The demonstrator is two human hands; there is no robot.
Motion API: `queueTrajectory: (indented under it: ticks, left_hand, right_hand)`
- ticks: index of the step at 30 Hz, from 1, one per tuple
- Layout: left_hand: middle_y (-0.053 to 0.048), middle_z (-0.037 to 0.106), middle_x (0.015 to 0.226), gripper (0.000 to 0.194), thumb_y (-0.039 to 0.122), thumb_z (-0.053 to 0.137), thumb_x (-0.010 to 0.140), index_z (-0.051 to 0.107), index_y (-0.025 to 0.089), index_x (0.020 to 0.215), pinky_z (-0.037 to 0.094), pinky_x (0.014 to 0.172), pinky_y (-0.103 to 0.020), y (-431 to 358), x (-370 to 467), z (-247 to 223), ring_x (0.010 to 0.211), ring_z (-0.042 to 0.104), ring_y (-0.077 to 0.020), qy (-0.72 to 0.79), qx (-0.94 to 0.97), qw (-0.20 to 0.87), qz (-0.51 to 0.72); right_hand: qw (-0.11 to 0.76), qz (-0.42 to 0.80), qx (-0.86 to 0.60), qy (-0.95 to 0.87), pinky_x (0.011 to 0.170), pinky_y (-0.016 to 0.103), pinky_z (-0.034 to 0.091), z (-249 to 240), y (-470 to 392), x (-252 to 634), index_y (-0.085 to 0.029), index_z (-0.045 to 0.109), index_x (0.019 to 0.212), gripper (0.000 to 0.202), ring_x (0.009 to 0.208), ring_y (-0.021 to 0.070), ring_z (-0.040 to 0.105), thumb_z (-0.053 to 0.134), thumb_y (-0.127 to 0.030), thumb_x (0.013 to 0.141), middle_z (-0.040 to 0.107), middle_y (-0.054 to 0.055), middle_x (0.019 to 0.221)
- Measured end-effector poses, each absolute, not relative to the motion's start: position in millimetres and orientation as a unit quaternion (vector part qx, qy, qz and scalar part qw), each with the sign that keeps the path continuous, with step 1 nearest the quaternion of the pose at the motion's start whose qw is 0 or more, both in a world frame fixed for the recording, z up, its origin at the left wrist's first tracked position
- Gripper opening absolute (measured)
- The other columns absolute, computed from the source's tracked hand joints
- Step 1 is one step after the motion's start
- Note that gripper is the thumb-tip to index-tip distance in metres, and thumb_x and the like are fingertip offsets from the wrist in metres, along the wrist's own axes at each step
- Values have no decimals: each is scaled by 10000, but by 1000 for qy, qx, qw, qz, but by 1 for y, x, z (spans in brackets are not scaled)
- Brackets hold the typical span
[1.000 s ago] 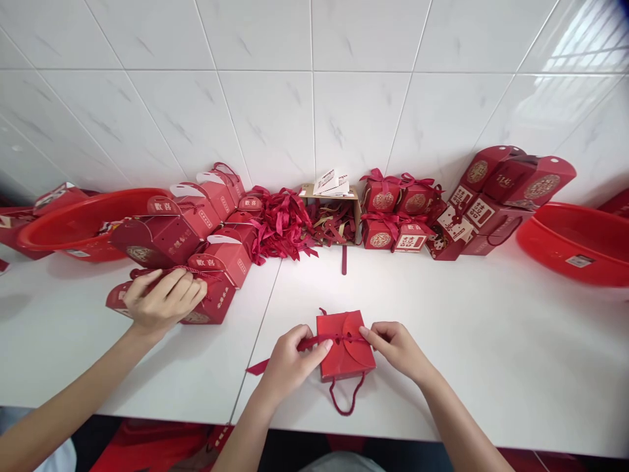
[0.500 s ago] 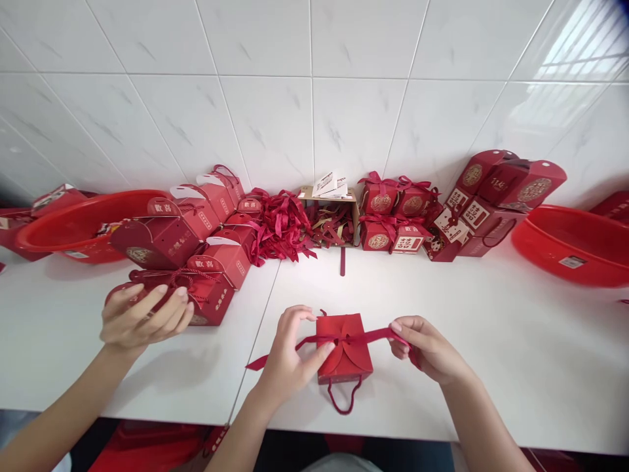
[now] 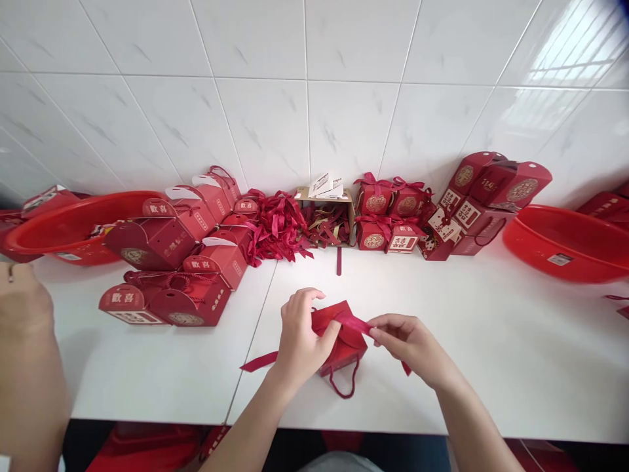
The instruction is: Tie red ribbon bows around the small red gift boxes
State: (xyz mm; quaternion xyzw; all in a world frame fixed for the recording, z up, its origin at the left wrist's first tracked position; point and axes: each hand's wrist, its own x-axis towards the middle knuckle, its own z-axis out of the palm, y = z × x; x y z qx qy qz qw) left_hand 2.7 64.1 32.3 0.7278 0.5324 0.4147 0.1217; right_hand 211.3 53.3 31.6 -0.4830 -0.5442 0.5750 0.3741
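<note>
A small red gift box (image 3: 346,357) stands slightly turned on the white table in front of me, its rope handle hanging toward me. My left hand (image 3: 305,331) grips it from the left, the thumb pressed on the top over a dark red ribbon (image 3: 354,322) and the fingers curled round the far side. One ribbon tail sticks out left beyond my wrist. On the right, my right hand (image 3: 405,341) pinches the other end between thumb and fingers, drawn across the top. Part of the box top is hidden by the ribbon and my left thumb.
Several red boxes (image 3: 189,305) stand stacked at left, beside a ribbon pile (image 3: 280,226) and a carton of strips (image 3: 350,219). Ribboned boxes (image 3: 373,236) and another stack (image 3: 491,196) stand right. Red basins (image 3: 565,246) flank them. Another person's arm (image 3: 29,367) is far left.
My right hand has moved left toward the box with the ribbon, and the box has turned and tilted a little. The other person's hand has left the stacked boxes toward the left edge.
</note>
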Motion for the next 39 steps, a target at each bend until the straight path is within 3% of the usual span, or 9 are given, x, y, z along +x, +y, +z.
queueTrajectory:
  ticks: [4, 8, 11, 17, 22, 26, 30, 34, 39]
  left_hand:
    - [-79, 565, 1086, 285, 233, 557, 812, 421, 240, 1063, 382, 938, -447, 61, 9, 38, 1072, 536, -263, 522, 732, 133, 418]
    - [-75, 556, 1083, 297, 203, 542, 802, 428, 238, 1074, 383, 948, -433, 57, 7, 42, 1064, 533, -253, 514, 725, 171, 426]
    - [-73, 533, 1101, 366, 154, 518, 751, 436, 238, 1098, 392, 956, -410, 53, -11, 39, 1083, 512, -242, 490, 715, 262, 425]
    - [-33, 542, 947, 161, 320, 546, 817, 478, 225, 927, 423, 874, -374, 53, -38, 11, 931, 538, -206, 582, 618, 357, 389]
    - [12, 528, 729, 261, 448, 535, 842, 516, 195, 780, 429, 646, -263, 61, -38, 3, 681, 517, -143, 519, 603, 506, 332]
    - [30, 466, 537, 376, 455, 586, 806, 508, 180, 562, 374, 539, -246, 62, -45, 21, 540, 459, -121, 528, 608, 512, 301]
    - [-5, 516, 458, 449, 454, 565, 822, 575, 188, 460, 398, 510, -266, 59, -47, 55, 466, 472, -132, 487, 633, 541, 264]
    - [-15, 577, 478, 396, 423, 549, 849, 699, 201, 557, 459, 565, -282, 61, -32, 88, 495, 537, -152, 414, 678, 554, 249]
    - [-40, 684, 685, 342, 429, 528, 874, 739, 197, 738, 501, 720, -318, 80, -7, 106, 703, 633, -200, 346, 717, 536, 279]
  right_hand:
    - [385, 499, -454, -630, 620, 289, 470, 22, 59, 188, -211, 688, 1120, 343, 641, 143, 528, 601, -413, 858, 593, 9, 701]
    - [419, 432, -418, -681, 734, 311, 497, 20, 67, 169, -221, 730, 894, 224, 798, 179, 591, 551, -355, 893, 608, 56, 875]
    - [443, 426, -409, -675, 791, 313, 497, 20, 68, 164, -209, 689, 873, 211, 865, 188, 608, 520, -329, 915, 629, 67, 923]
    - [388, 474, -392, -687, 732, 280, 489, 19, 60, 172, -204, 628, 969, 234, 822, 169, 617, 427, -323, 967, 675, 57, 924]
    - [391, 478, -415, -668, 682, 261, 486, 23, 56, 170, -198, 606, 905, 228, 751, 158, 605, 436, -342, 955, 665, 40, 837]
    - [406, 450, -496, -622, 604, 266, 486, 20, 54, 160, -197, 617, 867, 191, 668, 170, 617, 490, -334, 905, 677, 37, 744]
    - [379, 368, -564, -634, 552, 275, 460, 20, 51, 149, -207, 644, 807, 153, 575, 167, 597, 524, -293, 850, 684, 27, 680]
    - [366, 318, -548, -681, 545, 265, 427, 27, 49, 147, -221, 661, 772, 160, 568, 156, 575, 516, -242, 838, 673, 16, 672]
    - [382, 320, -480, -722, 534, 253, 384, 29, 45, 150, -212, 590, 711, 138, 569, 141, 518, 522, -215, 832, 614, 7, 657]
